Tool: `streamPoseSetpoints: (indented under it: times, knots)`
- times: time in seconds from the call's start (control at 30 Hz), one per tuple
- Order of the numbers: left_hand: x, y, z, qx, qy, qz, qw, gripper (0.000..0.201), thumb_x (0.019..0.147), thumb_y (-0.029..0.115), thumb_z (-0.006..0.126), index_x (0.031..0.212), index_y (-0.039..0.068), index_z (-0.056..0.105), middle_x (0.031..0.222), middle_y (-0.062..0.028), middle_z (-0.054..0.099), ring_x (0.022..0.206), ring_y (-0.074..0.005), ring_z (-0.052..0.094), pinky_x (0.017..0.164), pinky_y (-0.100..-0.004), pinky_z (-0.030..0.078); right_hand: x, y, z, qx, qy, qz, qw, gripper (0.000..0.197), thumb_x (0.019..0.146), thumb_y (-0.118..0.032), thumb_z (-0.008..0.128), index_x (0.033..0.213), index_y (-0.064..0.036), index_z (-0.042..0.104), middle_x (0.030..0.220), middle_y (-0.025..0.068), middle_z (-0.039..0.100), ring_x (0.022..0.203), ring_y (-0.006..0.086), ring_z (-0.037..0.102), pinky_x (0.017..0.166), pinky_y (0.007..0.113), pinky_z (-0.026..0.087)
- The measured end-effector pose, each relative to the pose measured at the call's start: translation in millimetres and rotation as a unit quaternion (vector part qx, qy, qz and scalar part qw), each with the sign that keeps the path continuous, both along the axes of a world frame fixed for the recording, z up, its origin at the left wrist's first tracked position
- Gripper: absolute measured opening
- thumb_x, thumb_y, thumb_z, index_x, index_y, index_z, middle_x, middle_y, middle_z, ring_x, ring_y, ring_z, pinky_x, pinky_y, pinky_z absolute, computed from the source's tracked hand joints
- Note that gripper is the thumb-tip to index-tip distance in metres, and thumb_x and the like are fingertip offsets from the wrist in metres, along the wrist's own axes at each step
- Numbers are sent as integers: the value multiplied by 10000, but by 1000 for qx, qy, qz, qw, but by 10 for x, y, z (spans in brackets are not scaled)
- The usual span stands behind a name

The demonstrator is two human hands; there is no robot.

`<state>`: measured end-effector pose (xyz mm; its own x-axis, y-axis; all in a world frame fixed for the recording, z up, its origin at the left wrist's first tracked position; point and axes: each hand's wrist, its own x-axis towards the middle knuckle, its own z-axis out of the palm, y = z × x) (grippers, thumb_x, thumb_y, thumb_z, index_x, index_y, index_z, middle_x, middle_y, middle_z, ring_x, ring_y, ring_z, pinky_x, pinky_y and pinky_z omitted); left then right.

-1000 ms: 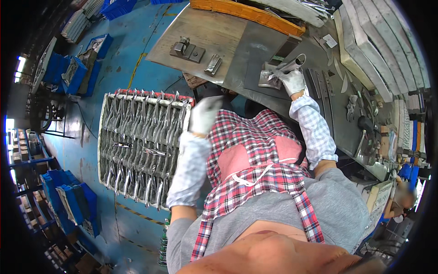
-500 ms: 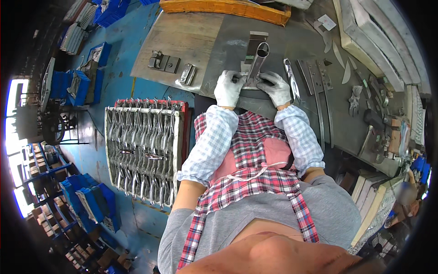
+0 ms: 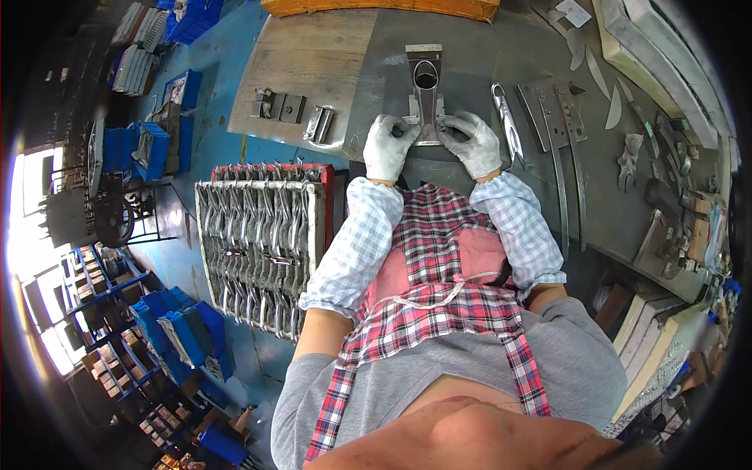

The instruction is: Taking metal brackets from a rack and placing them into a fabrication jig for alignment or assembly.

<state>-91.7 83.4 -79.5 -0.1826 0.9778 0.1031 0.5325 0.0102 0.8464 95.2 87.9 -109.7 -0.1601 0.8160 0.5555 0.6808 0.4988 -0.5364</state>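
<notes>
In front of me on the metal bench, a hollow metal tube [image 3: 427,100] points away from me, its round mouth at the far end. A flat steel plate [image 3: 424,52] lies beyond and under it, with small side blocks by its near end. My left hand [image 3: 388,147], in a white glove, is closed, thumb and fingers pinching at the left side of the tube's near end. On the opposite side, my gloved right hand [image 3: 473,144] pinches in the same way. The fingertips partly cover the contact points.
A shiny curved metal part [image 3: 507,125] lies right of my right hand, beside a plate with two long bars [image 3: 560,149]. Small steel blocks [image 3: 318,124] sit to the left. A rack of bent metal parts [image 3: 262,251] stands left of me. Pliers [image 3: 629,160] lie farther right.
The tube leaned to the right before; now it lines up with the plate beyond it. Both hands stay at its near end. The whole view has shifted slightly.
</notes>
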Motion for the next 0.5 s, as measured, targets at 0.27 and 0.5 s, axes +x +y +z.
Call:
streamPoseSetpoints:
  times: [0.27, 0.5]
  knots:
    - [78, 66, -37, 21, 5, -27, 999, 223, 725, 185, 762, 791, 23, 624, 808, -89, 590, 738, -235, 595, 686, -318, 481, 58, 56, 243, 33, -25, 14, 999, 119, 715, -119, 726, 830, -117, 693, 900, 17, 637, 832, 218, 625, 723, 326, 520]
    - [-156, -103, 13, 10, 105, 9, 994, 162, 720, 179, 673, 871, 141, 718, 859, -123, 615, 816, -307, 598, 736, -412, 497, -352, 46, 665, -287, 391, 51, 873, 239, 812, -80, 674, 1017, 38, 642, 941, 92, 647, 860, 166, 619, 764, 284, 484]
